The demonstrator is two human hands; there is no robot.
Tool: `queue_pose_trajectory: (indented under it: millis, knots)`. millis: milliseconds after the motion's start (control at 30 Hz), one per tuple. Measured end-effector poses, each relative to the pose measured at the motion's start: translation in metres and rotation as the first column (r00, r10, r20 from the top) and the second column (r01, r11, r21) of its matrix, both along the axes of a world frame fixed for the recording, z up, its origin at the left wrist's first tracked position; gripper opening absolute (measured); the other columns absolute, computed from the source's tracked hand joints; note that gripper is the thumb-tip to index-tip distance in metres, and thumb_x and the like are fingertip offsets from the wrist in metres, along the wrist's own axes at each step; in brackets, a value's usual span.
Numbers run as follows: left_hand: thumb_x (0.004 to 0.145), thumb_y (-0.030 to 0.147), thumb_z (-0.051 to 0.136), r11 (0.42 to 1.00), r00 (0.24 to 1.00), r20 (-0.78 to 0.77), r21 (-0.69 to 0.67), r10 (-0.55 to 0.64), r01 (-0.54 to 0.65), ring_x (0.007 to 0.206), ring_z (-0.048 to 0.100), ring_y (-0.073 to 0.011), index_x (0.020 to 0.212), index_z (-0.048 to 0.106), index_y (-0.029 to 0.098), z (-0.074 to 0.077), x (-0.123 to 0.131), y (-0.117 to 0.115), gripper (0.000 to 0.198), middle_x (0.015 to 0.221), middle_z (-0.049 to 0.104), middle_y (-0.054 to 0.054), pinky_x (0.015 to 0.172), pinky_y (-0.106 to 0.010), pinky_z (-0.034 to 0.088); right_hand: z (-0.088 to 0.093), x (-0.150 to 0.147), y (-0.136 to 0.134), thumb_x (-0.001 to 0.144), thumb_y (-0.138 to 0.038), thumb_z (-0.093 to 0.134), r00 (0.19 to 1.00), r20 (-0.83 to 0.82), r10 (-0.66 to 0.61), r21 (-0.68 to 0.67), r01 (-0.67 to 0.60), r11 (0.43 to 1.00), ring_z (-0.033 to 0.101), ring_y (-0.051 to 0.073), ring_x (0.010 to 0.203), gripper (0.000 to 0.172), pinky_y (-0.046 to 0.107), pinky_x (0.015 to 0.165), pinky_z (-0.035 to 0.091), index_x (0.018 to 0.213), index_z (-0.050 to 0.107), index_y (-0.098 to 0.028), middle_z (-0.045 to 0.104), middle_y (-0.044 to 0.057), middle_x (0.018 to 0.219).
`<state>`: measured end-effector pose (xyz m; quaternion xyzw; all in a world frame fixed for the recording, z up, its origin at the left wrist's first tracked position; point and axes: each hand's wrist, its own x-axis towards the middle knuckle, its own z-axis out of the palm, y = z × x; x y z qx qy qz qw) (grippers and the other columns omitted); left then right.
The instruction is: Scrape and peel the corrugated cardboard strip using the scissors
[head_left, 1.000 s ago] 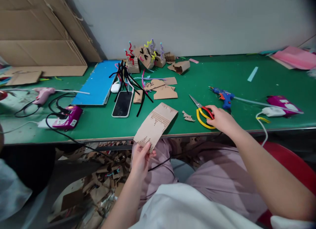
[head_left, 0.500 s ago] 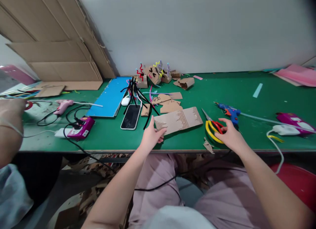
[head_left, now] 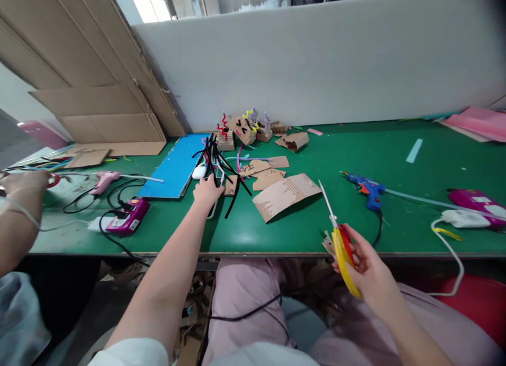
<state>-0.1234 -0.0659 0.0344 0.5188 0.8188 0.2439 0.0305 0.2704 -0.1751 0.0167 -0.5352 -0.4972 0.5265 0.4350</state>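
Observation:
My right hand is closed on scissors with yellow and red handles, raised at the table's front edge with the blades pointing up and away. My left hand is stretched over the phone, covering most of it, right at the near end of a bunch of black pipe cleaners. Its fingertips are partly hidden, so whether they grip anything is unclear. Between my hands lies a bent strip of corrugated cardboard, touched by neither hand. A small cardboard piece sits beside my left hand.
Behind stand small cardboard figures with coiled pipe cleaners. A blue glue gun lies to the right, a pink one to the left near a purple power strip. A blue board lies flat. Another person's hand is far left.
My left hand has let go of the cardboard strip and moved left over the phone. My right hand has picked the scissors up off the table and drawn them toward me.

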Motion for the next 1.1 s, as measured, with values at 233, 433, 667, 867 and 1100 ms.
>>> queue_pose_trajectory:
  millis: [233, 433, 667, 867, 1100]
  knots:
    - [0.072, 0.038, 0.067, 0.995, 0.999, 0.052, 0.102, 0.013, -0.018, 0.113, 0.049, -0.0409, 0.121, 0.051, 0.009, 0.004, -0.005, 0.009, 0.058, 0.121, 0.054, -0.022, 0.087, -0.06, 0.038, 0.001, -0.002, 0.004, 0.076, -0.038, 0.062, 0.997, 0.048, 0.066, 0.075, -0.069, 0.995, 0.059, 0.02, 0.106, 0.066, 0.038, 0.095, 0.045, 0.135, 0.035, -0.028, 0.057, 0.009, 0.122]
    - [0.092, 0.035, 0.032, 0.905, 0.982, -0.058, 0.382, -0.178, 0.186, 0.133, 0.028, -0.0328, 0.136, 0.028, 0.016, 0.014, 0.079, -0.054, 0.048, 0.139, 0.039, -0.018, 0.102, -0.064, 0.024, -0.004, 0.018, 0.005, 0.073, -0.034, 0.066, 0.997, 0.009, -0.083, 0.136, 0.081, 0.987, 0.065, 0.018, 0.087, 0.071, 0.039, 0.088, 0.05, 0.136, 0.034, -0.029, 0.063, 0.004, 0.099]
    - [0.086, 0.043, 0.049, 0.418, 0.429, -0.233, 0.1, -0.873, 0.903, 0.131, 0.036, -0.0288, 0.13, 0.045, 0.018, -0.029, 0.247, -0.081, 0.051, 0.14, 0.041, -0.016, 0.101, -0.043, 0.04, -0.005, 0.042, -0.013, 0.066, -0.03, 0.072, 0.977, -0.073, -0.202, 0.083, 0.207, 0.975, 0.064, 0.018, 0.086, 0.075, 0.035, 0.082, 0.052, 0.133, 0.039, -0.03, 0.061, 0.004, 0.105]
    - [0.093, 0.015, 0.03, 0.3, 0.312, -0.303, 0.085, -0.901, 0.95, 0.124, 0.046, -0.0195, 0.12, 0.053, 0.013, -0.074, 0.242, -0.105, 0.035, 0.124, 0.059, -0.012, 0.104, -0.039, 0.039, -0.023, 0.067, -0.05, 0.068, -0.029, 0.072, 0.967, -0.175, -0.185, 0.013, 0.191, 0.982, 0.064, 0.015, 0.067, 0.068, 0.032, 0.067, 0.053, 0.129, 0.043, -0.029, 0.062, 0.001, 0.087]
    - [0.091, 0.015, 0.035, 0.508, 0.505, -0.244, 0.053, -0.828, 0.859, 0.089, 0.068, -0.0191, 0.111, 0.059, 0.014, -0.107, 0.227, -0.132, 0.031, 0.096, 0.071, -0.011, 0.075, -0.032, 0.057, -0.046, 0.058, -0.079, 0.061, -0.048, 0.073, 0.871, -0.487, -0.063, -0.081, 0.027, 0.996, 0.045, 0.006, 0.047, 0.046, 0.024, 0.049, 0.042, 0.1, 0.061, -0.027, 0.063, 0.002, 0.089]
